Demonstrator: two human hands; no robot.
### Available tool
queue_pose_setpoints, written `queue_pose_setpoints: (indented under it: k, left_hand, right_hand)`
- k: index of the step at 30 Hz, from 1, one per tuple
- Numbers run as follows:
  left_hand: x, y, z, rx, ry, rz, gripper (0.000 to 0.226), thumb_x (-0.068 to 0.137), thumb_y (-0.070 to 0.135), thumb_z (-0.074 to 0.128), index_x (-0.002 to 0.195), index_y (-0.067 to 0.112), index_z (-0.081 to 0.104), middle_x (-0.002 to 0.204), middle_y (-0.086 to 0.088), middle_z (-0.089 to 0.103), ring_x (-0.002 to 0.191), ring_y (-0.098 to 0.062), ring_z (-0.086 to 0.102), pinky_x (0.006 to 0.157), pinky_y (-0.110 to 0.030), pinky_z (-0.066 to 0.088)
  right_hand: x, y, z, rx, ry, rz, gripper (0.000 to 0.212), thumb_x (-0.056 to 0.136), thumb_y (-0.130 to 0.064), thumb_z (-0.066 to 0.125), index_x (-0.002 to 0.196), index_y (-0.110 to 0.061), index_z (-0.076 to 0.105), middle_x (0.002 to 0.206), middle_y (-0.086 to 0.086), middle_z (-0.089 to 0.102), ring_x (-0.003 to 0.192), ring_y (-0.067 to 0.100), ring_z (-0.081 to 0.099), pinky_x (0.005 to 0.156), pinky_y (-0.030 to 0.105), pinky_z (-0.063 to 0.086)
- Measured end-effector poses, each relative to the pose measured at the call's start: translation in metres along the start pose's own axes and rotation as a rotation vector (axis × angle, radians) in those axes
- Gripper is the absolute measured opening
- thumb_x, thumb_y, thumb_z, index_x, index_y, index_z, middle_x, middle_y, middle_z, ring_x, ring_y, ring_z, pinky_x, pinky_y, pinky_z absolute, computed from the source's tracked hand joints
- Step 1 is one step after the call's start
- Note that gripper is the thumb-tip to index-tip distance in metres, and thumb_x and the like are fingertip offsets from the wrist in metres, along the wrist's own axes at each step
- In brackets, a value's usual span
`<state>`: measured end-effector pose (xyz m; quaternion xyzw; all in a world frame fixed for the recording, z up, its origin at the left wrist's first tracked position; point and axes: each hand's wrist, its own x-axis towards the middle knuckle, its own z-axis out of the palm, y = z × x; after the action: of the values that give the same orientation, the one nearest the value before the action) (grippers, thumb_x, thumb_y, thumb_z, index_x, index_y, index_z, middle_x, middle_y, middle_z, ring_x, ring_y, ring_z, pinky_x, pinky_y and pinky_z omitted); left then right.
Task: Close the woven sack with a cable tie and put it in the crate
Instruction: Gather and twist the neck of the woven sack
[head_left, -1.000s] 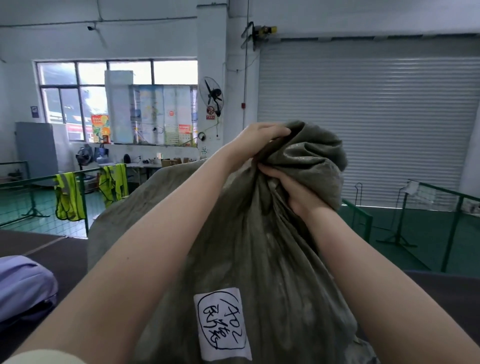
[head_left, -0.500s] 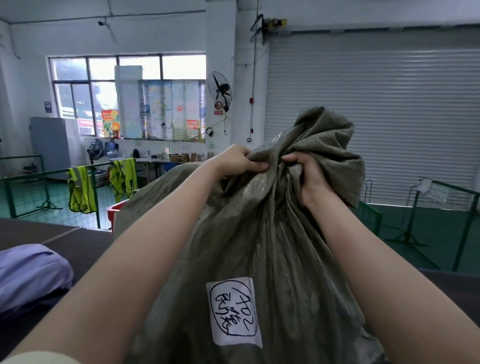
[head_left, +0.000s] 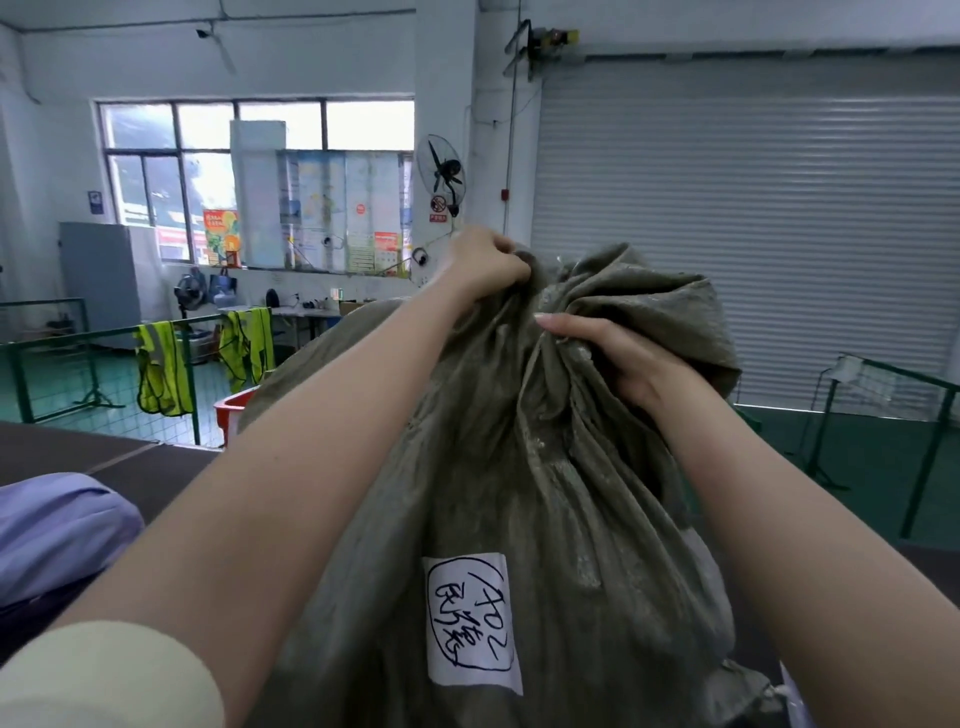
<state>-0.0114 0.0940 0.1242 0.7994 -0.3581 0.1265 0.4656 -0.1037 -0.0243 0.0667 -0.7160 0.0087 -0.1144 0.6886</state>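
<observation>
Both hands clutch the gathered neck of the grey-green woven sack (head_left: 519, 467): the left hand (head_left: 488, 262) fists the cloth at the top, the right hand (head_left: 613, 358) grips just below and beside it. A white handwritten label (head_left: 470, 621) sits well beneath the hands. Yellow vests (head_left: 161, 371) hang on a green railing (head_left: 98, 325) far left of the hands.

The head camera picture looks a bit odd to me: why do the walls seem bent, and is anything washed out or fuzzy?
Head view: the wide lens bows straight lines, such as the roller shutter edges; the window panes are blown out by daylight; the sack, left hand and right hand are evenly lit and fairly sharp; the near sleeve is soft.
</observation>
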Motion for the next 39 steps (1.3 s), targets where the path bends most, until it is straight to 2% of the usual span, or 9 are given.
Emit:
queue_pose_setpoints:
  k: [6,9,15,20,24,27,31,36,39]
  left_hand:
    - [-0.016,0.025,0.024,0.1,-0.001,0.27,0.017,0.079,0.018,0.057,0.087,0.015,0.071,0.074,0.002,0.058,0.079,-0.012,0.051,0.06,-0.023,0.037]
    - [-0.02,0.02,0.019,0.008,-0.096,0.306,0.014,0.081,0.021,0.055,0.083,0.021,0.07,0.074,0.005,0.06,0.071,-0.007,0.051,0.063,-0.019,0.039]
    - [0.0,-0.003,-0.002,0.011,0.02,0.037,0.022,0.095,0.026,0.036,0.089,0.019,0.056,0.084,0.0,0.051,0.07,-0.011,0.047,0.06,-0.019,0.036]
    - [-0.014,-0.031,0.005,0.125,-0.375,-0.249,0.073,0.085,0.051,0.05,0.143,0.013,0.025,0.148,-0.013,0.031,0.125,-0.029,0.041,0.1,-0.041,0.037]
    - [-0.011,-0.044,0.013,0.1,-0.397,-0.285,0.059,0.075,0.054,0.063,0.112,0.009,0.057,0.096,-0.007,0.057,0.075,-0.02,0.054,0.064,-0.028,0.044]
    - [-0.004,-0.051,0.017,0.014,-0.255,-0.165,0.034,0.075,0.038,0.07,0.084,0.007,0.062,0.078,-0.006,0.059,0.069,-0.02,0.055,0.065,-0.027,0.044]
    - [0.0,-0.04,0.015,-0.043,-0.079,0.047,0.005,0.082,0.021,0.057,0.083,0.016,0.059,0.074,-0.001,0.059,0.082,-0.023,0.057,0.078,-0.032,0.046]
    - [0.015,-0.016,0.015,-0.108,0.177,0.167,0.029,0.088,0.015,0.044,0.112,0.013,0.061,0.112,-0.01,0.065,0.097,-0.021,0.053,0.089,-0.03,0.041]
    - [0.017,0.008,0.012,-0.393,0.137,0.205,0.035,0.086,0.007,0.044,0.119,0.007,0.056,0.103,-0.007,0.063,0.087,-0.013,0.054,0.079,-0.018,0.045]
  right_hand:
    - [0.013,0.009,0.017,0.211,0.141,-0.128,0.033,0.082,-0.009,0.061,0.114,-0.003,0.062,0.111,0.018,0.067,0.105,0.031,0.063,0.098,0.042,0.048]
    - [0.016,0.013,0.015,0.259,0.182,-0.135,0.016,0.081,-0.004,0.051,0.092,-0.006,0.064,0.082,0.011,0.072,0.079,0.025,0.066,0.078,0.031,0.056]
    - [0.024,0.018,0.014,0.429,0.341,-0.15,0.011,0.066,-0.001,0.045,0.067,-0.006,0.055,0.063,0.006,0.06,0.059,0.022,0.056,0.063,0.024,0.05]
    - [0.029,0.021,0.014,0.472,0.261,-0.209,0.018,0.058,-0.002,0.039,0.069,-0.003,0.054,0.061,0.008,0.061,0.056,0.022,0.057,0.063,0.024,0.049]
    - [0.03,0.02,0.013,0.458,0.248,-0.223,0.018,0.064,-0.001,0.033,0.068,-0.002,0.051,0.055,0.009,0.059,0.051,0.022,0.057,0.057,0.022,0.051]
    - [0.028,0.021,0.013,0.393,0.257,-0.227,0.017,0.062,-0.002,0.037,0.064,-0.002,0.054,0.054,0.007,0.059,0.049,0.02,0.056,0.053,0.018,0.049]
    - [0.029,0.017,0.007,0.268,0.278,-0.199,0.019,0.056,-0.003,0.043,0.067,-0.006,0.059,0.058,0.004,0.06,0.052,0.017,0.055,0.05,0.015,0.047]
    - [0.028,0.015,-0.001,0.097,0.316,-0.096,0.029,0.054,-0.008,0.051,0.081,-0.006,0.059,0.067,0.01,0.055,0.054,0.021,0.054,0.052,0.021,0.046]
    - [0.021,0.016,-0.007,0.056,0.144,0.019,0.024,0.07,-0.007,0.044,0.075,-0.004,0.067,0.061,0.01,0.067,0.052,0.023,0.062,0.054,0.023,0.053]
